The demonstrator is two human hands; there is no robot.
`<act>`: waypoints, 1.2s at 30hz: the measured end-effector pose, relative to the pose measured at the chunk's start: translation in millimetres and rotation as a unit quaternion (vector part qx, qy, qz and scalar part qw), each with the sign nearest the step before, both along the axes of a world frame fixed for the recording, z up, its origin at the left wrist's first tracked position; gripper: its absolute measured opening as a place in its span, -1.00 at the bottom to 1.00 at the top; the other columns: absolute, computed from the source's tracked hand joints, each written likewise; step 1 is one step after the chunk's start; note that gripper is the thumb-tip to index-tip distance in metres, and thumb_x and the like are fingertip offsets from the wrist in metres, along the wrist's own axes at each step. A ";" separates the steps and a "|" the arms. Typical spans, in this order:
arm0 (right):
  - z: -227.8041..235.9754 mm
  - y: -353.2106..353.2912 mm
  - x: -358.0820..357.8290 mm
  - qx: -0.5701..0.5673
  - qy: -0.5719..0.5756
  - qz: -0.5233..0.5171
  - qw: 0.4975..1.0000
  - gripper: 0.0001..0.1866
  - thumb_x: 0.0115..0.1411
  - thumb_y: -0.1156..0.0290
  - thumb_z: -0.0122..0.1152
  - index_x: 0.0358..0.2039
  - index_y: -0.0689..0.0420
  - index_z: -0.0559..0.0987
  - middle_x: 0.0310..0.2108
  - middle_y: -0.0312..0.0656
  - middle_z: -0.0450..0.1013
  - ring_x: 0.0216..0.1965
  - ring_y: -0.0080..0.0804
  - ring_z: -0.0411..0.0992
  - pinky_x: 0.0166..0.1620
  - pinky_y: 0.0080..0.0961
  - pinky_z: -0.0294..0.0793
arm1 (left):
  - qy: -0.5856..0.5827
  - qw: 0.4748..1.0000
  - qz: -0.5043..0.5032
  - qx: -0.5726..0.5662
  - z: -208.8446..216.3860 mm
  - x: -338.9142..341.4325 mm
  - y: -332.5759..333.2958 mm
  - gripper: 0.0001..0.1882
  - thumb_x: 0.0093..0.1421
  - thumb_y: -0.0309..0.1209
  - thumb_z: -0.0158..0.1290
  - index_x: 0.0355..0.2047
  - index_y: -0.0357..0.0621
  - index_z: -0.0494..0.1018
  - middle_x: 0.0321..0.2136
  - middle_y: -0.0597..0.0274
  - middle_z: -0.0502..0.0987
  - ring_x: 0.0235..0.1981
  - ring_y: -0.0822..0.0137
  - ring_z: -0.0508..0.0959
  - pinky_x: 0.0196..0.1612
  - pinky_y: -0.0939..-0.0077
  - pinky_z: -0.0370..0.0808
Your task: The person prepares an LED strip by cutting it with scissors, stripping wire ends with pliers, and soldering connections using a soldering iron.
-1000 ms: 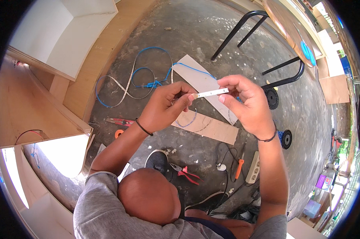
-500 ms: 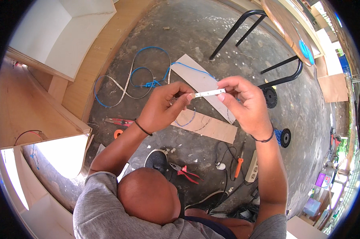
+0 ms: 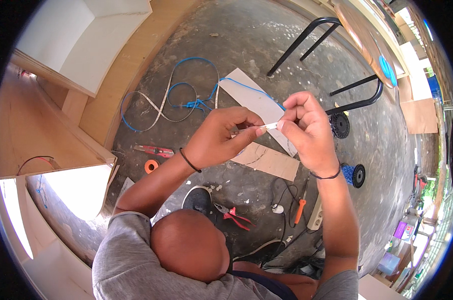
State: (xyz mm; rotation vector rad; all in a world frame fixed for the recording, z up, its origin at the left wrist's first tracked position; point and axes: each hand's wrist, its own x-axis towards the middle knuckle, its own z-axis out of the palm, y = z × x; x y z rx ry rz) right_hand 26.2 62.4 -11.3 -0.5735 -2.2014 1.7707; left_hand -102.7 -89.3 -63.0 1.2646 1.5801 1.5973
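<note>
A short piece of white LED strip light (image 3: pixel 271 126) stretches between my hands above the floor. My left hand (image 3: pixel 225 135) pinches its left end between thumb and forefinger. The right end is pinched by my right hand (image 3: pixel 309 131), whose other fingers curl upward. Only a small bit of the strip shows between the fingertips. Beneath the hands lie a pale board (image 3: pixel 251 95) and a light plywood strip (image 3: pixel 271 161). A long blue-and-white LED strip (image 3: pixel 167 100) lies looped on the floor beyond my left hand, with a blue end running over the pale board.
Near my feet lie red-handled pliers (image 3: pixel 232 217), an orange-handled soldering iron (image 3: pixel 300 211) and a white power strip (image 3: pixel 316 215). A red utility knife (image 3: pixel 154 151) and an orange tape roll (image 3: pixel 151 166) are at left. Spools (image 3: pixel 356 175) and a black-legged stool (image 3: pixel 359 107) stand right; wooden cabinets (image 3: pixel 51 125) left.
My left hand has slid right along the strip, closer to my right hand, so less of the strip shows between them. The view has shifted slightly.
</note>
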 end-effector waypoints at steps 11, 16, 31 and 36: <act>24.7 37.1 8.9 0.183 0.052 -0.122 0.974 -0.91 0.14 0.52 0.15 -0.34 0.21 0.45 -0.66 -0.42 0.36 -0.59 -0.77 0.23 -0.53 -0.71 0.20 | -0.088 0.994 -0.035 -0.046 -6.8 5.4 0.4 -0.86 0.24 -0.41 0.06 -0.34 -0.25 0.45 -0.52 0.45 0.42 -0.47 0.63 0.36 -0.43 0.68 0.30; 70.2 136.9 5.6 0.533 0.134 -0.260 0.794 -0.86 0.11 0.42 0.21 -0.33 0.18 0.55 -0.47 -0.19 0.52 -0.43 -0.45 0.48 -0.31 -0.53 0.45 | -0.175 0.982 0.015 -0.066 -16.9 0.6 -12.1 -0.87 0.25 -0.39 0.05 -0.34 -0.21 0.44 -0.55 0.47 0.38 -0.54 0.66 0.31 -0.51 0.75 0.22; 87.0 330.8 47.1 0.514 -0.261 -0.215 0.788 -0.55 0.09 0.00 0.18 -0.25 0.15 0.56 -0.43 -0.14 0.52 -0.38 -0.36 0.46 -0.23 -0.49 0.38 | -0.275 0.960 -0.014 -0.054 -15.3 4.3 -14.2 -0.85 0.24 -0.41 0.04 -0.29 -0.27 0.46 -0.48 0.34 0.47 -0.53 0.60 0.40 -0.45 0.70 0.34; 124.2 277.1 44.3 0.422 -0.325 -0.223 0.817 -0.56 0.03 0.05 0.28 -0.24 0.13 0.47 -0.44 -0.31 0.46 -0.42 -0.55 0.40 -0.39 -0.59 0.36 | -0.278 0.957 -0.019 -0.075 -8.1 10.8 -9.3 -0.86 0.23 -0.43 0.05 -0.29 -0.27 0.48 -0.49 0.34 0.50 -0.55 0.62 0.40 -0.48 0.71 0.34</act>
